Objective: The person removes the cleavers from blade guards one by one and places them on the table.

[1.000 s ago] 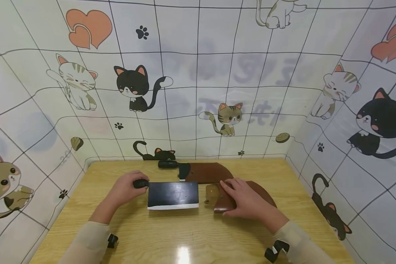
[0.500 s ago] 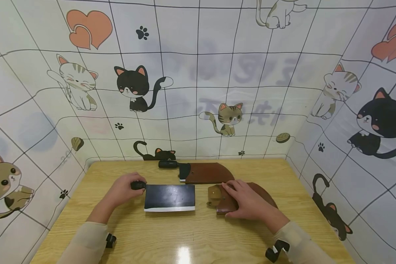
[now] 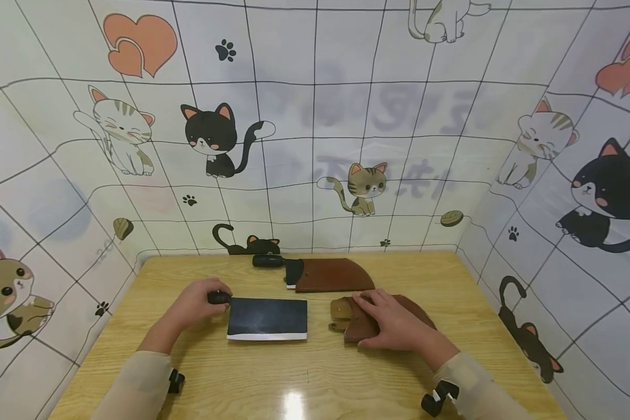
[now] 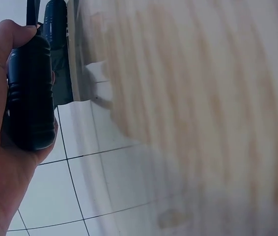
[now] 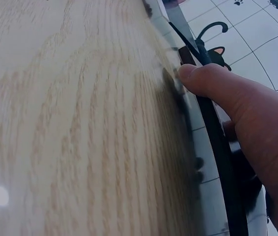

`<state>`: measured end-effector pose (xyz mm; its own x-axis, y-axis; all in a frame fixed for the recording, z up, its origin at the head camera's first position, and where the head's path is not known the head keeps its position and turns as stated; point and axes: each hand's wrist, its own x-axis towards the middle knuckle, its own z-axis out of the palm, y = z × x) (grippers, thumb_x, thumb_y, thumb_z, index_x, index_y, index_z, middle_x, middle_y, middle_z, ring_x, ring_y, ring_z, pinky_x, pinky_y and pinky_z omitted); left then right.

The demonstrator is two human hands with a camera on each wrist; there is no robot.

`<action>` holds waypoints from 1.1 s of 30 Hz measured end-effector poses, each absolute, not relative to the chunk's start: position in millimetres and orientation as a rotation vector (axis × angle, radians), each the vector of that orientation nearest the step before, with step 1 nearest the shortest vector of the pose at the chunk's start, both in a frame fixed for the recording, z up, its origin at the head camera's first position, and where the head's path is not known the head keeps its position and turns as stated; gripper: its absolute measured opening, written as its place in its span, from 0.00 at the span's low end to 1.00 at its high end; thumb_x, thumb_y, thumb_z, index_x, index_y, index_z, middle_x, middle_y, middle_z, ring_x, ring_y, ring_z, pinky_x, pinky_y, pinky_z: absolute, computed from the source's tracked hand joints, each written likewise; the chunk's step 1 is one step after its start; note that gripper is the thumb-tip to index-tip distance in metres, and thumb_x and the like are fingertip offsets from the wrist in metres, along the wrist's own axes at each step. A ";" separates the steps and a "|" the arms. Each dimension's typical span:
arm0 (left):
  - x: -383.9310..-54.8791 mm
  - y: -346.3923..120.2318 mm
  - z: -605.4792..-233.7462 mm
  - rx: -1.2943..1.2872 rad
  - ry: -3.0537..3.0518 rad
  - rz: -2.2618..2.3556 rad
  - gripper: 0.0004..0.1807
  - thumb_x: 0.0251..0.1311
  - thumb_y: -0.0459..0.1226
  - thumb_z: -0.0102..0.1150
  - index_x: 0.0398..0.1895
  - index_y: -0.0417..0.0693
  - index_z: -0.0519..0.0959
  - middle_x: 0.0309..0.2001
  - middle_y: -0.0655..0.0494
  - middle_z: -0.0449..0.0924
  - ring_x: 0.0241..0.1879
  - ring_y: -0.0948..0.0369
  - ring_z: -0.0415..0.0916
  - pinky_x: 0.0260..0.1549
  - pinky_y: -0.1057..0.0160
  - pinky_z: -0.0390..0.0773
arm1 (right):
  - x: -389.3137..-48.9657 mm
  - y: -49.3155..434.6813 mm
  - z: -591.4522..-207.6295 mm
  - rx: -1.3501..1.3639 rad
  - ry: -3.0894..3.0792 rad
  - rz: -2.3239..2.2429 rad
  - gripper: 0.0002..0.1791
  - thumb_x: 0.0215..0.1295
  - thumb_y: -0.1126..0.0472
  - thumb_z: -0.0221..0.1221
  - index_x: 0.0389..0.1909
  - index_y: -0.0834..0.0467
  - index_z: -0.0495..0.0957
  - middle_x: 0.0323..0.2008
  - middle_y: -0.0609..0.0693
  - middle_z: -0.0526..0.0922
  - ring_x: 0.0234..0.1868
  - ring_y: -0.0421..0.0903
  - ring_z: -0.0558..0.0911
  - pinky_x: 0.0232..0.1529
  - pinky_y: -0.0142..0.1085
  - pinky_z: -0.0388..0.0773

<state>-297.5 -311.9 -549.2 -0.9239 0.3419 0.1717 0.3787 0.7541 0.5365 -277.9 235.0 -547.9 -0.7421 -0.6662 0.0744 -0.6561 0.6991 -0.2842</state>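
Note:
My left hand [image 3: 196,300] grips the black handle of a cleaver [image 3: 268,319]. The blade is bare, dark with a pale lower edge, and points right. In the left wrist view the ridged handle [image 4: 30,93] lies between thumb and fingers. On the right, my right hand [image 3: 394,321] holds a brown leather knife sheath [image 3: 361,329], thumb along its near edge and fingers over the far side. A tan strap flap [image 3: 341,309] shows at the sheath's left end, facing the blade tip across a small gap. The hand hides the sheath's middle.
Behind both hands, a second knife lies in a brown sheath [image 3: 333,275], its black handle [image 3: 268,261] pointing left. Everything is on a light wooden table [image 3: 304,379]. A white sheet with cat drawings [image 3: 315,134] stands round the back and sides.
The cleaver has moved slightly left and nearer to me, widening the gap to the right-hand sheath. That sheath has also shifted slightly toward me. Both hands keep their holds; the second knife stays put.

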 end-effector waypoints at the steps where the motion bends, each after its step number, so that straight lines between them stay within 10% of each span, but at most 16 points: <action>1: -298.0 -312.2 -549.5 -0.598 -2.891 -0.911 0.13 0.62 0.35 0.81 0.48 0.59 0.91 0.46 0.64 0.86 0.46 0.58 0.82 0.48 0.49 0.83 | -278.3 235.0 -549.5 -1.115 2.861 -0.458 0.61 0.62 0.27 0.74 0.87 0.55 0.63 0.78 0.55 0.68 0.76 0.57 0.68 0.71 0.60 0.74; 33: -305.2 -308.1 -549.5 -0.536 -3.102 -0.944 0.14 0.62 0.30 0.77 0.50 0.51 0.89 0.51 0.55 0.88 0.53 0.53 0.81 0.56 0.44 0.80 | -278.4 230.6 -579.1 -1.215 2.861 -0.328 0.60 0.71 0.18 0.56 0.91 0.52 0.54 0.82 0.55 0.62 0.81 0.57 0.64 0.75 0.61 0.70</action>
<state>-305.2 -308.1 -549.5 -0.9366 0.3478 -0.0427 0.2650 0.7829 0.5629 -278.4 230.6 -579.1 -0.6978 -0.7132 0.0666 -0.7098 0.6759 -0.1982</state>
